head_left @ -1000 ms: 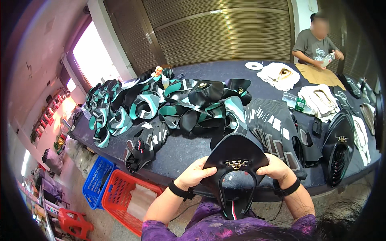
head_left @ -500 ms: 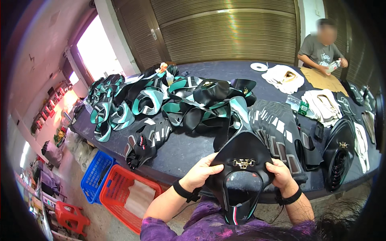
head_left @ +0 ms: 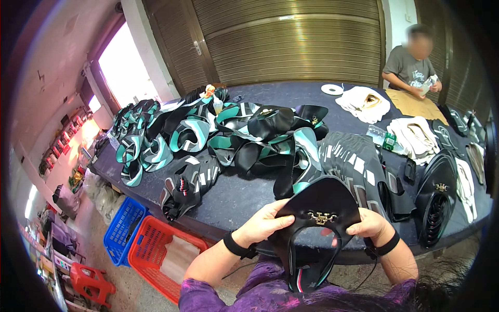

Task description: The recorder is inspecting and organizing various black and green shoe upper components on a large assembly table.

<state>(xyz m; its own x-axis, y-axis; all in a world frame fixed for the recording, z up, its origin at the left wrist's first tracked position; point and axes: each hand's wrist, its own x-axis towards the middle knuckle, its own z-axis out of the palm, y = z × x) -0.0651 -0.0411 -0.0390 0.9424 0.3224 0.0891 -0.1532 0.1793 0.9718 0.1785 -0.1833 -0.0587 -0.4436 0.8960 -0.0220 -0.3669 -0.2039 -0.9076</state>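
A black shoe upper [head_left: 325, 196] with a gold-coloured metal buckle [head_left: 321, 218] is held up in front of me at the table's near edge. My left hand [head_left: 264, 222] pinches its left side, the thumb lying on top. On the opposite side my right hand [head_left: 373, 228] grips it, with some fingertips showing through the opening under the buckle. The upper's lower ends hang toward my purple clothing, and a red-white-green strip [head_left: 300, 281] shows there. Just beyond it lies a heap of black and grey uppers with teal lining [head_left: 260, 135].
Nested grey-black pieces [head_left: 345, 156] and stacked black uppers [head_left: 435, 200] lie to the right on the dark table [head_left: 244, 195]. White cloth pieces [head_left: 364, 104] and a plastic bottle [head_left: 382, 136] are farther back. Red [head_left: 143, 260] and blue crates [head_left: 118, 236] stand lower left. A person [head_left: 413, 67] works at far right.
The upper has tilted and turned slightly in my hands, its top edge now lower. My right hand has shifted outward and its fingers now reach behind the opening.
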